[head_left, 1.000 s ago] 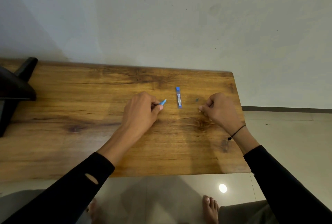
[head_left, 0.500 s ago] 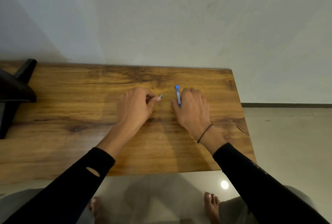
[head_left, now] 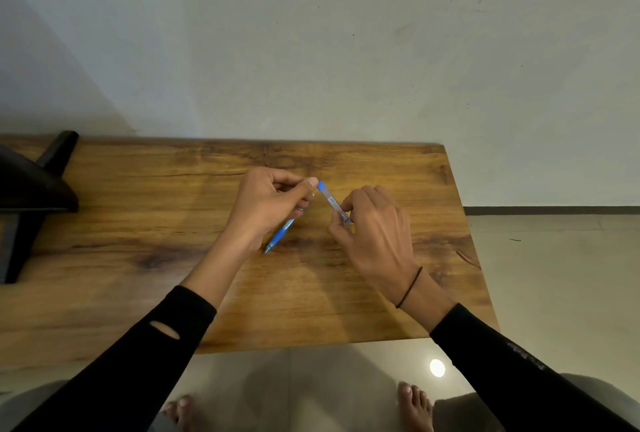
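My left hand (head_left: 268,208) grips a blue pen (head_left: 278,237) above the wooden table (head_left: 138,223); the pen slants down to the left, its tip just over the wood. My right hand (head_left: 375,234) pinches the lower end of a thin clear tube with a blue cap (head_left: 332,201), held off the table and tilted up to the left. The tube's capped end is right beside my left thumb tip. Most of the pen's upper half is hidden inside my left hand.
A black object with an angled leg (head_left: 31,196) stands at the table's left edge. The table butts against a pale wall (head_left: 311,50). Its right edge (head_left: 467,234) drops to a tiled floor, and my bare feet (head_left: 414,407) show below the near edge.
My right hand has picked the tube up from the table and tilted it toward my left hand. My left hand has turned, so the pen's blue grip and tip now show below it.
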Available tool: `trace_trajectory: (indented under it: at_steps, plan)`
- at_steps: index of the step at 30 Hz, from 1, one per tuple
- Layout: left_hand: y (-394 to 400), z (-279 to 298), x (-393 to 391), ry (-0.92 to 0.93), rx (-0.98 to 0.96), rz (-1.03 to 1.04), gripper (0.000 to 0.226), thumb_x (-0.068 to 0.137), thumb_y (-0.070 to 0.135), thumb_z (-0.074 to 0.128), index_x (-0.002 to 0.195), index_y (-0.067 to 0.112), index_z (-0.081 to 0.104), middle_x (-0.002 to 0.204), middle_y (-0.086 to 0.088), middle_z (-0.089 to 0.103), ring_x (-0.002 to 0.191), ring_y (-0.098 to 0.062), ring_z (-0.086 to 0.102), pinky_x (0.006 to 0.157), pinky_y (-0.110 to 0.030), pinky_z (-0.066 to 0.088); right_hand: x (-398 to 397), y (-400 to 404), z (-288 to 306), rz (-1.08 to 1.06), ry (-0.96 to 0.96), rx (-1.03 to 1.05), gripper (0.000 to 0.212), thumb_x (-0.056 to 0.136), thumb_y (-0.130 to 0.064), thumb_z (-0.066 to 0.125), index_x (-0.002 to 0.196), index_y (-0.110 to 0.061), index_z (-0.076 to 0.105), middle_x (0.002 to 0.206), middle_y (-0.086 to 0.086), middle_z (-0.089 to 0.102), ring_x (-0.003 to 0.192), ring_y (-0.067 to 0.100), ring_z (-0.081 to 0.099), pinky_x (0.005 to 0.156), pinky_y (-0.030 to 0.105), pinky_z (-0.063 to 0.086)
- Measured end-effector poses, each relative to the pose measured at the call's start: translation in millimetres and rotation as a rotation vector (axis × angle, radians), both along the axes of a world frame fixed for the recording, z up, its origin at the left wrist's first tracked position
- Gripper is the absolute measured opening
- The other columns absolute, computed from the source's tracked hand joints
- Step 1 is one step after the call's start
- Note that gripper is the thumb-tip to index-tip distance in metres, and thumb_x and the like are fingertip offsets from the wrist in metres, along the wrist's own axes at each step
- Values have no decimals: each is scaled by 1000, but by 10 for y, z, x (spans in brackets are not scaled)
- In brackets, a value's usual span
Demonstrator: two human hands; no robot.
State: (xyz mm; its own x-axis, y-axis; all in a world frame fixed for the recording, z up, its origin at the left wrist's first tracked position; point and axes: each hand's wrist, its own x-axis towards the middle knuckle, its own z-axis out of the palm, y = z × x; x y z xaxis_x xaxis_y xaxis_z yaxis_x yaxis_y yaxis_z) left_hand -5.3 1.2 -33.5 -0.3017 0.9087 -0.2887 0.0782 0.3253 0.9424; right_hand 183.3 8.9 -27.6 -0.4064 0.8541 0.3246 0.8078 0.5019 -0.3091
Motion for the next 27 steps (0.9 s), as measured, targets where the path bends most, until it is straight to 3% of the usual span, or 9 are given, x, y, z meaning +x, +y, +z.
trace_trajectory:
  at_steps: [5, 7, 10, 14, 18, 20, 23, 27]
  plan:
    - [-15, 44, -5, 72, 0, -83, 17, 96, 22, 83, 80, 25, 85, 71, 2, 82, 63, -4, 75, 61, -24, 64, 13, -23, -32, 30, -40, 12, 17, 86, -16, 77, 80, -6, 65, 77, 9, 66, 75, 31, 62, 47, 39, 42]
    - [-12, 37, 4, 171, -3, -110, 17, 97, 22, 81, 81, 24, 84, 69, 3, 79, 63, -6, 76, 65, -36, 70, 11, -35, -63, 36, -61, 5, 17, 87, -17, 76, 81, -7, 64, 79, 9, 66, 79, 31, 63, 50, 35, 37]
    - [-26, 16, 50, 289, -5, -147, 15, 100, 24, 78, 86, 19, 82, 76, 3, 77, 67, -23, 80, 72, -52, 70, 18, -64, -95, 40, -84, -5, 18, 84, -18, 78, 81, -7, 64, 81, 10, 67, 80, 33, 64, 52, 35, 35]
    - [-24, 12, 101, 401, -6, -178, 27, 101, 25, 76, 75, 32, 73, 75, 7, 75, 68, -24, 82, 75, -48, 69, 38, -71, -124, 29, -84, -8, 20, 81, -17, 82, 80, -8, 64, 78, 10, 68, 76, 33, 64, 53, 33, 33]
    - [-7, 66, 89, 473, 4, -156, 30, 103, 30, 71, 74, 36, 67, 76, 13, 75, 57, -2, 77, 66, -28, 58, 108, -73, -160, 30, -76, -74, 19, 85, -16, 79, 82, -6, 64, 79, 12, 67, 77, 35, 64, 53, 40, 48]
    - [-7, 102, 72, 530, 13, -188, 29, 101, 29, 73, 73, 35, 69, 74, 11, 78, 57, -2, 77, 68, -30, 60, 156, -62, -163, 9, -57, -95, 18, 86, -16, 78, 82, -7, 63, 79, 10, 66, 76, 32, 63, 54, 39, 47]
    - [-51, 107, 179, 593, -11, -256, 16, 99, 25, 77, 83, 24, 82, 81, 0, 84, 71, -18, 81, 78, -40, 65, 232, 14, -116, -42, -19, -83, 18, 85, -15, 78, 80, -11, 61, 76, 6, 64, 71, 26, 58, 55, 33, 38]
    - [-77, 18, 322, 696, -20, -299, 11, 96, 23, 81, 86, 20, 85, 79, 3, 82, 73, -16, 78, 79, -38, 63, 274, 91, -33, -89, 14, -70, 17, 85, -15, 77, 79, -12, 61, 73, 2, 60, 69, 22, 54, 54, 31, 34]
